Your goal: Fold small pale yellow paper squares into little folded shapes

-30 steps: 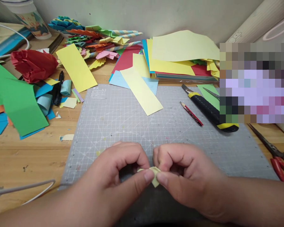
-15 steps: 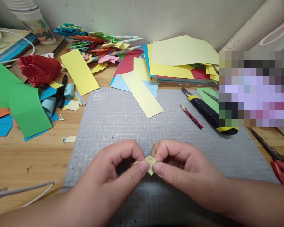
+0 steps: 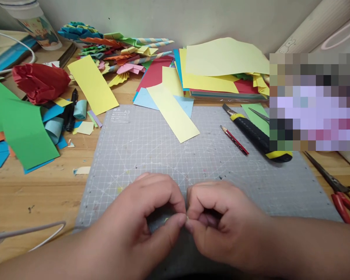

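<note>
The left hand and right hand were close together at the fingertips over the near half of the mat.
Each thumb pressed against its own bent forefinger; the left forearm slanted across the mat's left edge, the right forearm across its right.

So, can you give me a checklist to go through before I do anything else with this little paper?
1. Left grip and right grip pinched at the small pale paper: ok, their fingertips meet there.
2. Small pale paper's folds neat: cannot tell, fingers hide nearly all of it.
3. Craft knife apart from both grips: ok, it lies farther off, to the right.
4. Pencil apart from both grips: ok, it lies near the knife.
5. Cutting mat free of loose paper: not ok, a pale yellow strip lies over its far edge.
</note>
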Tool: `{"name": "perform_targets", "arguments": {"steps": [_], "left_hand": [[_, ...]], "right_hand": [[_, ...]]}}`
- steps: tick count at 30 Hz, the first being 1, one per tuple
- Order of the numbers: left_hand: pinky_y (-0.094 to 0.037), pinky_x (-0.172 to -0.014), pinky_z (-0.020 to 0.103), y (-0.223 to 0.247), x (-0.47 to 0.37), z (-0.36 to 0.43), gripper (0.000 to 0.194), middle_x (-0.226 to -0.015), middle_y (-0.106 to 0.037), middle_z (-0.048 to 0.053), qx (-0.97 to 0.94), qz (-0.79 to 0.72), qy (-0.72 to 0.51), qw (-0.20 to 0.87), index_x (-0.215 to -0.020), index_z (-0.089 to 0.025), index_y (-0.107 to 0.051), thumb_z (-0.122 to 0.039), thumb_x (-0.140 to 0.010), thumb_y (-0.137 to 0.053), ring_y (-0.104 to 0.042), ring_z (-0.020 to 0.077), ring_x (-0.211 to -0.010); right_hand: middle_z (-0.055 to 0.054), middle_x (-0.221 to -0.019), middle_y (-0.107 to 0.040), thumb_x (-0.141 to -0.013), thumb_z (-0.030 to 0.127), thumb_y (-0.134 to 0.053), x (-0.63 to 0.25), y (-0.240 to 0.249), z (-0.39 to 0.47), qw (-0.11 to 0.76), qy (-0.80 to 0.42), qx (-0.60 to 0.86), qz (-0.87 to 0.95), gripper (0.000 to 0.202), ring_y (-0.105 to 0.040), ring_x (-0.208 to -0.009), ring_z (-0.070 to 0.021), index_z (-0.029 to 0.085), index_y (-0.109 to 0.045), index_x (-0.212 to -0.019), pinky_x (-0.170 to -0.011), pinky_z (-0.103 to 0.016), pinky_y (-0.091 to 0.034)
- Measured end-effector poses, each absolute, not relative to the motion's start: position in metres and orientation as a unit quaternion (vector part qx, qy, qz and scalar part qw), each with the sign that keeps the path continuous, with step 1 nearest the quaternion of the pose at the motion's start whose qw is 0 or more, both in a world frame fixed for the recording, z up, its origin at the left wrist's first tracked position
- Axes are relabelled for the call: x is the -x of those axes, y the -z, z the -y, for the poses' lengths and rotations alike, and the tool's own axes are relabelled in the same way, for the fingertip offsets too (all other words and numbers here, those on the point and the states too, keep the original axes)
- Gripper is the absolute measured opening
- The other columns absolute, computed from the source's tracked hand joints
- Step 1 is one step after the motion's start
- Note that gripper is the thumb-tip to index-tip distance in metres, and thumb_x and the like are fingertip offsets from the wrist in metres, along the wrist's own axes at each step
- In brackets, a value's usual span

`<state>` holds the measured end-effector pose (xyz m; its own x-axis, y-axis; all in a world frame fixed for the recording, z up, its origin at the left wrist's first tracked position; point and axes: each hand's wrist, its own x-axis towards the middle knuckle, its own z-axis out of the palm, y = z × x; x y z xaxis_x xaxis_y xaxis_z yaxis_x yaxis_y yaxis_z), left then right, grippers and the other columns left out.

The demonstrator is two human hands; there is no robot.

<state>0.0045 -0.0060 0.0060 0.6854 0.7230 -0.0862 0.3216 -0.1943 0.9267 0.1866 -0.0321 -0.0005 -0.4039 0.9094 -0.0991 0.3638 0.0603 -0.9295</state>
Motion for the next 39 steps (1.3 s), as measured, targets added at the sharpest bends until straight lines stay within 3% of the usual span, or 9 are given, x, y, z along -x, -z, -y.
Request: {"name": "perform_targets", "arguments": {"steps": [7,11,15,22,27,33,39], "left_hand": [[-0.044,-0.064,0.023,-0.012,-0.006,0.002,0.015,-0.072,-0.065,-0.003,-0.688,-0.372,-0.151,0.604,-0.073,-0.019,-0.061,-0.014,-0.085,-0.054,-0.059,0.0122,-0.071],[-0.044,-0.064,0.024,-0.014,-0.006,0.000,0.014,-0.072,-0.063,-0.002,-0.636,-0.390,-0.147,0.649,-0.075,-0.020,-0.062,-0.023,-0.086,-0.054,-0.057,0.0133,-0.070],[-0.042,-0.063,0.023,-0.013,-0.005,0.002,0.011,-0.080,-0.061,-0.002,-0.614,-0.404,-0.177,0.654,-0.087,-0.021,-0.059,-0.030,-0.087,-0.053,-0.054,0.0140,-0.074],[-0.037,-0.061,0.023,-0.010,-0.008,0.004,0.015,-0.069,-0.052,-0.004,-0.592,-0.430,-0.189,0.655,-0.073,-0.020,-0.056,-0.029,-0.084,-0.057,-0.046,0.0122,-0.068],[-0.037,-0.059,0.022,-0.009,-0.007,0.002,0.014,-0.069,-0.053,-0.004,-0.531,-0.438,-0.215,0.693,-0.076,-0.020,-0.056,-0.032,-0.084,-0.058,-0.045,0.0115,-0.066],[-0.039,-0.061,0.023,-0.008,-0.009,0.002,0.015,-0.068,-0.055,-0.003,-0.555,-0.444,-0.220,0.668,-0.074,-0.019,-0.058,-0.031,-0.084,-0.057,-0.048,0.0122,-0.066],[-0.039,-0.060,0.024,-0.008,-0.011,0.003,0.014,-0.067,-0.054,-0.003,-0.584,-0.459,-0.219,0.632,-0.070,-0.019,-0.056,-0.027,-0.082,-0.057,-0.048,0.0126,-0.066]], "right_hand": [[0.008,-0.052,-0.039,-0.066,0.002,-0.055,-0.189,0.002,0.031,0.284,-0.558,0.427,0.652,0.023,-0.034,-0.047,-0.0048,0.018,-0.042,-0.055,-0.043,-0.017,-0.028],[0.007,-0.053,-0.043,-0.072,0.012,-0.058,-0.194,-0.003,0.027,0.228,-0.670,0.448,0.545,0.019,-0.036,-0.048,-0.0064,0.019,-0.046,-0.058,-0.043,-0.018,-0.029],[0.005,-0.054,-0.046,-0.072,0.021,-0.060,-0.196,-0.005,0.024,0.255,-0.727,0.457,0.445,0.019,-0.038,-0.050,-0.0084,0.019,-0.047,-0.059,-0.045,-0.021,-0.030],[0.004,-0.059,-0.048,-0.074,0.031,-0.072,-0.194,0.000,0.022,0.290,-0.765,0.435,0.376,0.027,-0.038,-0.055,-0.0084,0.018,-0.051,-0.063,-0.050,-0.021,-0.029],[0.004,-0.061,-0.051,-0.077,0.032,-0.071,-0.192,-0.003,0.022,0.278,-0.784,0.417,0.367,0.026,-0.039,-0.054,-0.0076,0.017,-0.052,-0.069,-0.052,-0.022,-0.029],[0.005,-0.059,-0.044,-0.077,0.026,-0.068,-0.188,-0.003,0.023,0.265,-0.758,0.443,0.397,0.023,-0.035,-0.055,-0.0085,0.017,-0.050,-0.066,-0.052,-0.023,-0.027],[0.005,-0.060,-0.043,-0.079,0.037,-0.068,-0.189,-0.002,0.023,0.279,-0.743,0.451,0.409,0.030,-0.035,-0.057,-0.0095,0.018,-0.049,-0.066,-0.052,-0.024,-0.027]]}}
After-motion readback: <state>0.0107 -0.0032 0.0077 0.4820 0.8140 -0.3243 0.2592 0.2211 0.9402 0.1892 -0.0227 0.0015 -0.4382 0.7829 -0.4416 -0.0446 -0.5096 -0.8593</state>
